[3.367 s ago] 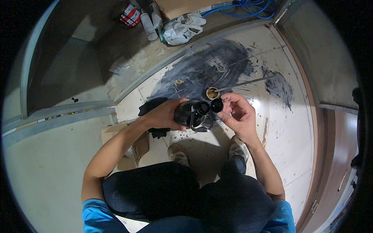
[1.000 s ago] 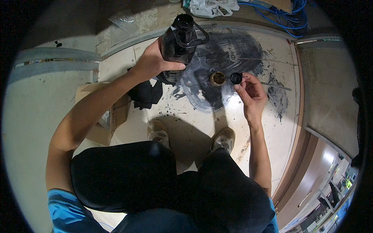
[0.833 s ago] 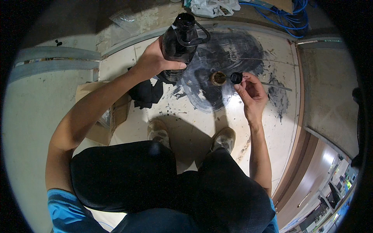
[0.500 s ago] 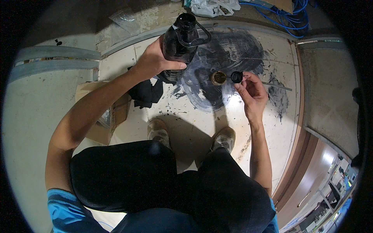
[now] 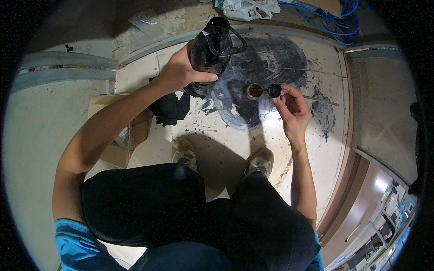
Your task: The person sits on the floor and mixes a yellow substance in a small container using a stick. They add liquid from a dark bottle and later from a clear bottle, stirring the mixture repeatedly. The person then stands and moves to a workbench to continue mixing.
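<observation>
My left hand [image 5: 186, 72] is wrapped round a dark bottle [image 5: 209, 61] with an uncapped mouth and a loop handle at its neck. The bottle is held upright above the floor. Between thumb and fingers, my right hand [image 5: 294, 110] pinches a small black cap [image 5: 274, 91]. Just left of the cap stands a small round brown container [image 5: 255, 91], its top open and dark stuff inside. Under these, a wide black smear [image 5: 266, 58] covers part of the pale floor.
Black cloth [image 5: 171, 109] lies by a cardboard box [image 5: 129, 131] at the left. A thin rod [image 5: 323, 100] lies on the floor right of my right hand. Beyond the far ledge are a white plastic bag [image 5: 248, 9] and coiled blue cable [image 5: 346, 22]. My shoes [image 5: 260, 161] stand nearer.
The bottle has shifted very slightly to the right and nearer in my left hand. The cap has moved a touch left, closer to the brown container.
</observation>
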The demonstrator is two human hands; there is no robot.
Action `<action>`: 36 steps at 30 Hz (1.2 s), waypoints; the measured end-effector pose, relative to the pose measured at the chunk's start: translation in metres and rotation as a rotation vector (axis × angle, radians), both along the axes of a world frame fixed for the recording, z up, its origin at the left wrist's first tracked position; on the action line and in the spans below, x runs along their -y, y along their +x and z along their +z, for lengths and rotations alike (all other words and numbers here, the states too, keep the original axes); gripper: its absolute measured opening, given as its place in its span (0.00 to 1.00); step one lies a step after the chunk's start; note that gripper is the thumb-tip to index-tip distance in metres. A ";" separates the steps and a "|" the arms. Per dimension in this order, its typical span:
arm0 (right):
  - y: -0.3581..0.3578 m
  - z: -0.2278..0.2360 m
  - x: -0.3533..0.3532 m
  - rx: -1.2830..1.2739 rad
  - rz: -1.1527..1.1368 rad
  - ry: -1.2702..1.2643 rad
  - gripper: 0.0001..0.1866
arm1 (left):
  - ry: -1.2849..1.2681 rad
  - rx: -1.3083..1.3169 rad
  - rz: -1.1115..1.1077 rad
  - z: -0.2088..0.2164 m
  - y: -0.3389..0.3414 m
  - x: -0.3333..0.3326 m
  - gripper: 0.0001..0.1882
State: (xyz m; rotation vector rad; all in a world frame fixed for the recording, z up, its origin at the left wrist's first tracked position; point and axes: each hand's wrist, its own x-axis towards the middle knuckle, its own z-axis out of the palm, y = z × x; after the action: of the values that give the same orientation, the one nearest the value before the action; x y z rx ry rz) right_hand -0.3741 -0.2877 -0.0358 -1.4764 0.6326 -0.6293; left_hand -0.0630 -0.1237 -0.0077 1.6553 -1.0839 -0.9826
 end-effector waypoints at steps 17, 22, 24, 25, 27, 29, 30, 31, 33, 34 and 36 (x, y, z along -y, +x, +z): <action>0.008 0.035 0.000 0.262 -0.103 0.392 0.22 | -0.067 0.154 0.016 -0.006 -0.010 -0.006 0.44; 0.008 0.052 -0.002 0.261 -0.074 0.461 0.23 | -0.113 -0.055 0.024 -0.015 -0.014 0.001 0.46; 0.011 0.062 -0.003 0.303 -0.061 0.472 0.23 | -0.092 -0.107 0.026 -0.018 -0.016 0.006 0.45; 0.015 0.067 -0.003 0.328 -0.053 0.473 0.23 | -0.068 -0.083 0.048 -0.019 -0.017 0.008 0.46; 0.026 0.079 -0.001 0.340 -0.030 0.461 0.23 | -0.136 0.008 0.025 -0.018 -0.019 0.013 0.47; 0.040 0.093 0.003 0.341 -0.006 0.436 0.23 | -0.133 0.062 0.005 -0.016 -0.019 0.016 0.49; 0.048 0.100 0.006 0.336 0.010 0.416 0.24 | -0.145 0.132 -0.016 -0.014 -0.019 0.018 0.49; 0.056 0.107 0.009 0.325 0.022 0.396 0.24 | -0.134 0.196 -0.031 -0.012 -0.019 0.019 0.49; 0.071 0.122 0.014 0.225 0.085 0.235 0.23 | -0.140 0.147 0.000 -0.010 -0.022 0.021 0.50; 0.077 0.129 0.016 0.183 0.114 0.155 0.23 | -0.154 0.144 -0.010 -0.009 -0.022 0.021 0.50; 0.090 0.143 0.018 0.131 0.193 0.017 0.21 | -0.141 0.176 -0.014 -0.008 -0.023 0.021 0.52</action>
State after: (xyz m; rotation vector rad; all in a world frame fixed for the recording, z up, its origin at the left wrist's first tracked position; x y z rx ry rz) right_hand -0.2837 -0.3055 0.1074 -1.4473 0.3876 -0.5636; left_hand -0.0858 -0.1444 -0.0157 1.6435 -1.2533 -0.7619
